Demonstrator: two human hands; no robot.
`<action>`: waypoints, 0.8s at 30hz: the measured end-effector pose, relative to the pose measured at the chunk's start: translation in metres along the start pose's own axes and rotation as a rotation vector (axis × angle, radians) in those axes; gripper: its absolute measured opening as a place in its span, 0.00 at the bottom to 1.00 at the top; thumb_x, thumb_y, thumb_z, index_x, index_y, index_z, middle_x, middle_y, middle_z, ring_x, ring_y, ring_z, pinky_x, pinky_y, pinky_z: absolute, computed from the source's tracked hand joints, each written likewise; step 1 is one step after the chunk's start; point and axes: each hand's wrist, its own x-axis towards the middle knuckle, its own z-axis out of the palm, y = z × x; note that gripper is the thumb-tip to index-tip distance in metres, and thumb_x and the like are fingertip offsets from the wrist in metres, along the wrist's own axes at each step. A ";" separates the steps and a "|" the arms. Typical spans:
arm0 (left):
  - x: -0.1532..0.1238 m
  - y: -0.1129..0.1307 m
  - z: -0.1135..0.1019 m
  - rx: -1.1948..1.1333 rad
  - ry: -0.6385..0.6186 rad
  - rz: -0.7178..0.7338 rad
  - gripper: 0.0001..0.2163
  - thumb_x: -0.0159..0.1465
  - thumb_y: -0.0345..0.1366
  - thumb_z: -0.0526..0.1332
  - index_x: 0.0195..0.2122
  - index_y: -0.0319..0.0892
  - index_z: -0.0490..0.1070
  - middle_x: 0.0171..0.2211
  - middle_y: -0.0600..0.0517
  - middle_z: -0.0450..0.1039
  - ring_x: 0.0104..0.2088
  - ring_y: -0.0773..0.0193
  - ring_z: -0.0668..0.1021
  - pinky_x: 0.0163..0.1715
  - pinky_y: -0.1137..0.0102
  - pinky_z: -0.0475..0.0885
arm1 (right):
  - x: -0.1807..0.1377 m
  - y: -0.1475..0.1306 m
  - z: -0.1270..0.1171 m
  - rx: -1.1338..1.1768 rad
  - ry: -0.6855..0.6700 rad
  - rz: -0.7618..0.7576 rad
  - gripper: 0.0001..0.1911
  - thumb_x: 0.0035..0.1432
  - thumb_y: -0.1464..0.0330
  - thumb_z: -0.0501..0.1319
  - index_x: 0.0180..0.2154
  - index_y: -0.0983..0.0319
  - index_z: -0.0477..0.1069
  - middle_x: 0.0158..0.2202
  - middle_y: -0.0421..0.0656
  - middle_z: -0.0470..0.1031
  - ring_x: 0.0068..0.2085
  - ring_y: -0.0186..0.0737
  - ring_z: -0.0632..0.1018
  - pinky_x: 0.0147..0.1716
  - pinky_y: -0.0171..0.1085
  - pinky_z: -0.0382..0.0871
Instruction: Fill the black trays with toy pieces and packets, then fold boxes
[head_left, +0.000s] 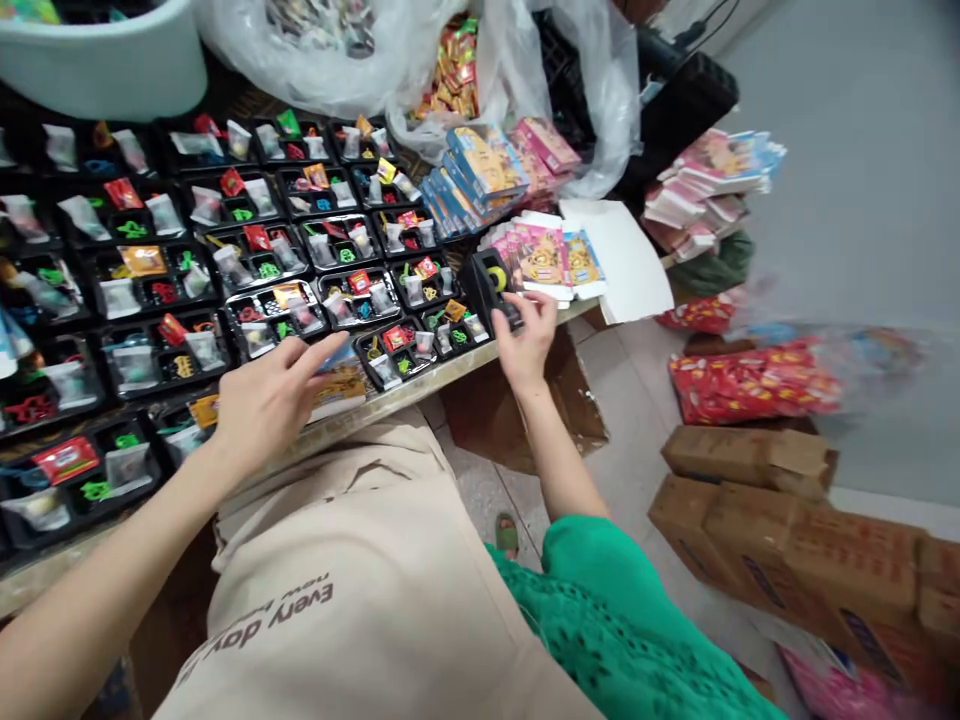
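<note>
Near the table's front edge my left hand is on a small blue and yellow printed box, its index finger stretched across the top; the thumb's grip is partly hidden. My right hand has thumb and fingers closed about the front end of a black tape dispenser holding a yellow-cored roll. Any strip of tape between those fingers is too small to make out. Beside the box lies a black compartment tray with small packets and colourful pieces. Flat pink printed boxes lie just behind the dispenser.
Rows of similar filled trays cover the table's left side. Behind them stand a white tub and plastic bags. Blue boxes are stacked further back. Cardboard cartons and a red bag are on the right.
</note>
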 end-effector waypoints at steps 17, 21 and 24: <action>-0.015 0.001 0.018 -0.021 0.072 0.149 0.35 0.60 0.25 0.56 0.64 0.70 0.62 0.43 0.50 0.76 0.38 0.53 0.74 0.34 0.62 0.66 | 0.023 0.079 -0.020 0.270 -0.108 0.295 0.06 0.50 0.65 0.64 0.26 0.61 0.74 0.35 0.40 0.71 0.38 0.37 0.72 0.45 0.39 0.66; -0.014 0.002 0.019 -0.066 0.159 0.105 0.30 0.62 0.27 0.56 0.62 0.66 0.66 0.47 0.45 0.75 0.43 0.48 0.74 0.41 0.54 0.69 | -0.004 0.091 -0.014 0.380 -0.048 0.480 0.09 0.48 0.63 0.64 0.26 0.63 0.73 0.36 0.42 0.75 0.41 0.38 0.74 0.49 0.40 0.65; -0.014 0.002 0.019 -0.193 0.231 0.090 0.25 0.64 0.30 0.58 0.60 0.60 0.68 0.41 0.46 0.75 0.40 0.49 0.74 0.40 0.56 0.71 | -0.017 0.098 -0.001 0.349 -0.031 0.516 0.10 0.47 0.62 0.64 0.27 0.63 0.72 0.37 0.44 0.75 0.39 0.38 0.74 0.46 0.40 0.66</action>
